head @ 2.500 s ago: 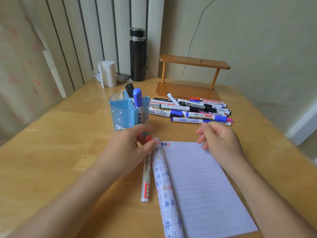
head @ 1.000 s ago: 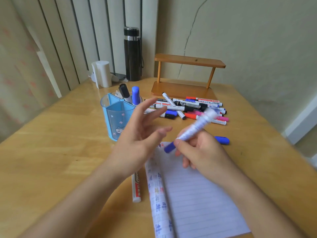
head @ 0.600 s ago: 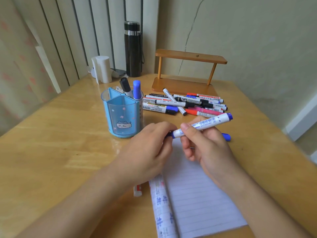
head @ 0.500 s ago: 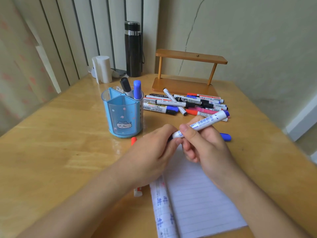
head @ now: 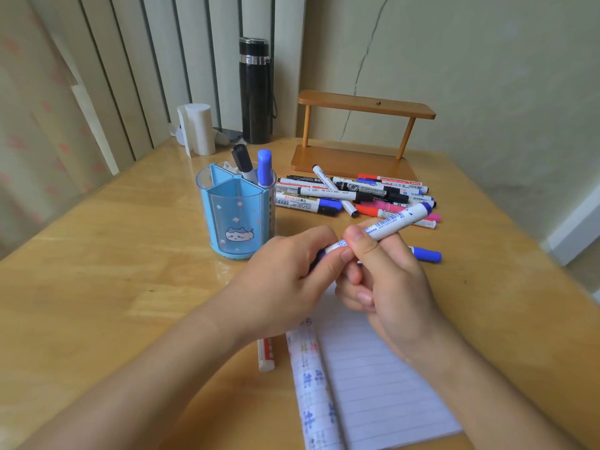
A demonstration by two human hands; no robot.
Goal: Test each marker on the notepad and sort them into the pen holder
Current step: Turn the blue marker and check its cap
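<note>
Both hands hold one white marker with blue ends (head: 393,222) above the top of the lined notepad (head: 373,384). My right hand (head: 389,287) grips its barrel. My left hand (head: 279,280) curls round its near blue end, hiding most of it. The blue pen holder (head: 233,216) stands just left of the hands, with a black-capped marker (head: 242,160) and a blue-capped marker (head: 264,167) upright in a rear compartment. A pile of several markers (head: 350,193) lies behind the hands.
A red-and-white marker (head: 265,355) lies left of the notepad, partly under my left wrist. A blue cap end (head: 427,255) shows on the table beyond my right hand. A wooden stand (head: 357,157), black flask (head: 255,92) and white roll (head: 198,128) are at the back.
My right hand picked a blue marker from the pile and brought it over the notepad. My left hand left the notepad's edge and closed on the marker's near end.
</note>
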